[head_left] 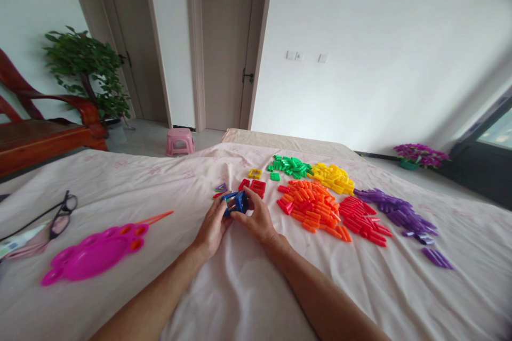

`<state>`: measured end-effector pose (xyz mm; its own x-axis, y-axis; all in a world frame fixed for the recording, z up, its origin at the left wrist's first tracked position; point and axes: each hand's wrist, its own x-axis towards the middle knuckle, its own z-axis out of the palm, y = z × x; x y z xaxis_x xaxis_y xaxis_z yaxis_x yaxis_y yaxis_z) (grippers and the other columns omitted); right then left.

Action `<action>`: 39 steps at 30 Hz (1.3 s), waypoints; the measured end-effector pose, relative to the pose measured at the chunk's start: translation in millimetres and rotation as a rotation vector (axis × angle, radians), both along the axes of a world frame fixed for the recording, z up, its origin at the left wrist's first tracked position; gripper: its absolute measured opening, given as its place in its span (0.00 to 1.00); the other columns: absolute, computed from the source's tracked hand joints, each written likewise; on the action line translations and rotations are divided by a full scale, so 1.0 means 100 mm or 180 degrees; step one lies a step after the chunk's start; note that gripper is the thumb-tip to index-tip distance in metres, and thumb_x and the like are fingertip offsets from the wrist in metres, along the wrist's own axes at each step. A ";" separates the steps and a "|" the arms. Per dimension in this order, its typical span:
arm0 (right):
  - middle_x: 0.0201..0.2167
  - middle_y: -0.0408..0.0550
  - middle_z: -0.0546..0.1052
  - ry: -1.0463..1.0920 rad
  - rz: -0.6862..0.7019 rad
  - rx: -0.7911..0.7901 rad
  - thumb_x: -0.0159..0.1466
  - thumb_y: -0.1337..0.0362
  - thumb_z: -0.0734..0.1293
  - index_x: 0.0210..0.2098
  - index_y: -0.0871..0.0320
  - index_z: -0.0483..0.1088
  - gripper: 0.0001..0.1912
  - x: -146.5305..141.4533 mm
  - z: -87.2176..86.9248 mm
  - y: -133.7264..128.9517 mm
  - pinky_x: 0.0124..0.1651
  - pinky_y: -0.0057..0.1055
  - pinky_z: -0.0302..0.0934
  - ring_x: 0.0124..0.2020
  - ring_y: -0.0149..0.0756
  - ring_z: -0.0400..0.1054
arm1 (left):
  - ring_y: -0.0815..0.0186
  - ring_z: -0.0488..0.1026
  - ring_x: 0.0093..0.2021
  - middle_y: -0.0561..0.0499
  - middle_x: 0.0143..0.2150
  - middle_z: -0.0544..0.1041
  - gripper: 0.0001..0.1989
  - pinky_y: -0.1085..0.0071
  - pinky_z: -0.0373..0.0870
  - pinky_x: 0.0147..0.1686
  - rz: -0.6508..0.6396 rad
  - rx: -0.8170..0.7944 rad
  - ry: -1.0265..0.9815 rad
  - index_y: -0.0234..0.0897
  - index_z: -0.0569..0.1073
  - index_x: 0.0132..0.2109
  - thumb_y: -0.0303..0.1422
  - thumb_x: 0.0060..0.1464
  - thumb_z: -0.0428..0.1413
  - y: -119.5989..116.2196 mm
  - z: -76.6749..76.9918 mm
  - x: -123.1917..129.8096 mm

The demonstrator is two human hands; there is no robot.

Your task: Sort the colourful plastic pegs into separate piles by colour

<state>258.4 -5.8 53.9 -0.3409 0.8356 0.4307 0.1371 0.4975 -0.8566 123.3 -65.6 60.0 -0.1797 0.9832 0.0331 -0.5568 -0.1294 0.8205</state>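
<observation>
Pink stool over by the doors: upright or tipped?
Upright: the pink stool has its flat seat on top and its legs pointing down.

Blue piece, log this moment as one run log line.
left hand: holds blue piece | right hand: holds blue piece | orange pile: right | magenta tray: left

I record one leafy green plant (pixel 86 58) beside the armrest of a red-brown wooden chair (pixel 92 120). A pink stool (pixel 180 139) stands upright on the grey floor (pixel 150 138). Both brown doors, left door (pixel 128 26) and middle door (pixel 226 48), are shut, with dark handles. I count three white wall plates (pixel 298 56) (two of them side by side). Magenta flowers (pixel 422 154) fill a green pot (pixel 408 165) at far right. Nearer me, dark-framed eyeglasses (pixel 64 213) lie left of a magenta scalloped tray (pixel 98 253); an orange stick (pixel 160 217) extends beyond its rim.
</observation>
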 end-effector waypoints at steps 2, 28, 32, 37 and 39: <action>0.55 0.55 0.70 -0.0132 -0.0090 0.0194 0.51 0.56 0.77 0.63 0.53 0.61 0.43 0.00 -0.01 0.00 0.57 0.45 0.62 0.54 0.48 0.66 | 0.59 0.73 0.54 0.46 0.57 0.74 0.24 0.64 0.71 0.50 -0.0058 0.0002 -0.0028 0.45 0.70 0.57 0.43 0.55 0.58 -0.01 0.01 0.01; 0.61 0.58 0.60 -0.0921 0.0001 0.1062 0.50 0.65 0.76 0.68 0.54 0.50 0.52 -0.05 -0.02 -0.08 0.63 0.45 0.58 0.62 0.48 0.58 | 0.56 0.65 0.62 0.45 0.62 0.70 0.27 0.57 0.60 0.62 0.0385 -0.0022 0.1029 0.44 0.66 0.60 0.41 0.54 0.59 0.04 -0.11 -0.03; 0.61 0.57 0.61 -0.0936 0.0026 0.1025 0.51 0.64 0.77 0.68 0.54 0.51 0.50 -0.04 -0.05 -0.06 0.62 0.44 0.59 0.61 0.47 0.59 | 0.56 0.66 0.62 0.44 0.60 0.71 0.27 0.58 0.60 0.62 0.0395 -0.0028 0.1137 0.41 0.66 0.59 0.41 0.54 0.59 0.05 -0.10 -0.04; 0.60 0.58 0.62 -0.0961 0.0000 0.1049 0.53 0.66 0.75 0.68 0.54 0.51 0.48 -0.04 -0.04 -0.06 0.61 0.46 0.60 0.60 0.47 0.61 | 0.56 0.67 0.61 0.43 0.60 0.71 0.29 0.58 0.60 0.62 0.0200 -0.0049 0.1079 0.40 0.65 0.60 0.40 0.53 0.60 0.05 -0.11 -0.01; 0.60 0.58 0.62 -0.0993 0.0022 0.1068 0.53 0.67 0.74 0.68 0.54 0.51 0.47 -0.04 -0.03 -0.07 0.60 0.46 0.60 0.60 0.47 0.61 | 0.56 0.66 0.61 0.43 0.60 0.71 0.29 0.58 0.60 0.62 0.0177 -0.0049 0.1073 0.39 0.65 0.60 0.39 0.52 0.60 0.06 -0.12 -0.01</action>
